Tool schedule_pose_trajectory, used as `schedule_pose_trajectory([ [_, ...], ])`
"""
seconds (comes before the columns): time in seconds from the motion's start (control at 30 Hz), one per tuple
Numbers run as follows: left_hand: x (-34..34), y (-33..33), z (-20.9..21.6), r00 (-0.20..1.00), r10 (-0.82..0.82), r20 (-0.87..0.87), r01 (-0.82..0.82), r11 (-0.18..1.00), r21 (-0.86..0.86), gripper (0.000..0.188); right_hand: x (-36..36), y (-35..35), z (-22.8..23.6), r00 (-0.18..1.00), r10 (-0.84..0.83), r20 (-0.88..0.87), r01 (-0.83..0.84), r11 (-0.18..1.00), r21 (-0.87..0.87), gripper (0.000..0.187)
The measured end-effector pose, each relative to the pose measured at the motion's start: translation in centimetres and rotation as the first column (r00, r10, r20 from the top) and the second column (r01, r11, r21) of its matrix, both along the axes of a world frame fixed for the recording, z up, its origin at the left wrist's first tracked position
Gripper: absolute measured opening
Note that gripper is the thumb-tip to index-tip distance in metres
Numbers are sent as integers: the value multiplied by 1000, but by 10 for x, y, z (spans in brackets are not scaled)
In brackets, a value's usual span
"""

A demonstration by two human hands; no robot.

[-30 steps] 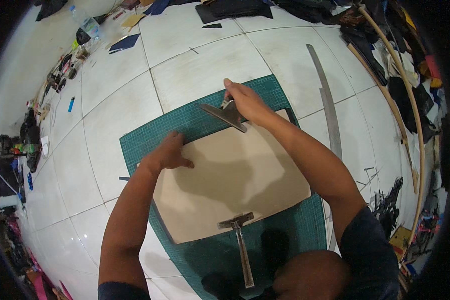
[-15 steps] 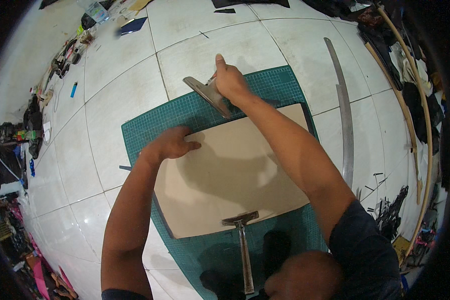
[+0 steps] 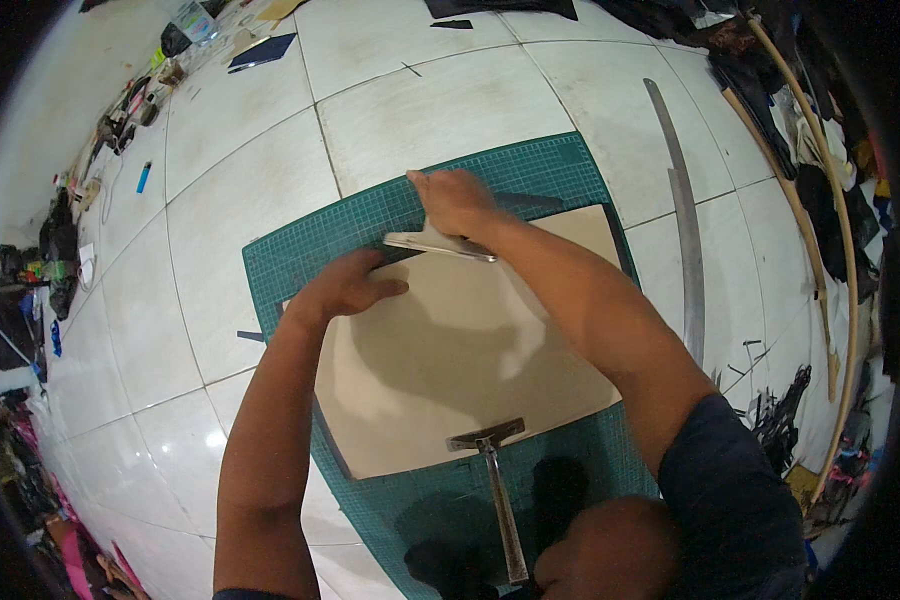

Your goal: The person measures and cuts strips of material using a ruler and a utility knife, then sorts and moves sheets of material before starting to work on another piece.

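Observation:
A tan sheet (image 3: 460, 340) lies over a dark sheet, whose edge shows as a narrow border, on a green cutting mat (image 3: 310, 225). My right hand (image 3: 455, 203) is wrapped round a metal scraper (image 3: 438, 246); its wide blade sits at the sheet's far edge, tilted. Close by on the left, my left hand (image 3: 345, 285) rests at the far-left edge, thumb apart on the tan surface, with the other fingers partly hidden. A hammer (image 3: 500, 490) lies at the near edge, its head on the sheet and its handle toward me.
A long metal ruler (image 3: 685, 220) lies on the white tiles to the right, beyond it wooden sticks (image 3: 820, 150) and dark scraps (image 3: 780, 420). On the left are a blue lighter (image 3: 144, 177) and a row of clutter along the wall. A dark blue flat piece (image 3: 262, 52) lies far left.
My right hand has come down toward me with the scraper, bringing the blade from above the mat to the sheet's far edge. My left hand has stayed nearly in place.

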State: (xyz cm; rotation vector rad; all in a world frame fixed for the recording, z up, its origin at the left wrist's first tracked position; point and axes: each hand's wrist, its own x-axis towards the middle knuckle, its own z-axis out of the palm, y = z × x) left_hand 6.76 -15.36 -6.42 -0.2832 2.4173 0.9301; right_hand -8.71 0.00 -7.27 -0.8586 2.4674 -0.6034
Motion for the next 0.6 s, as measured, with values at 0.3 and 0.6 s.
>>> schedule_pose_trajectory([
  [0.3,-11,4,20,988,-67,141,69,997,-13,56,-1,11,3,943,331,-47,-321,936,147,69],
  [0.6,-11,9,22,985,-118,122,132,985,-113,51,21,40,29,927,84,-365,-152,975,-163,43],
])
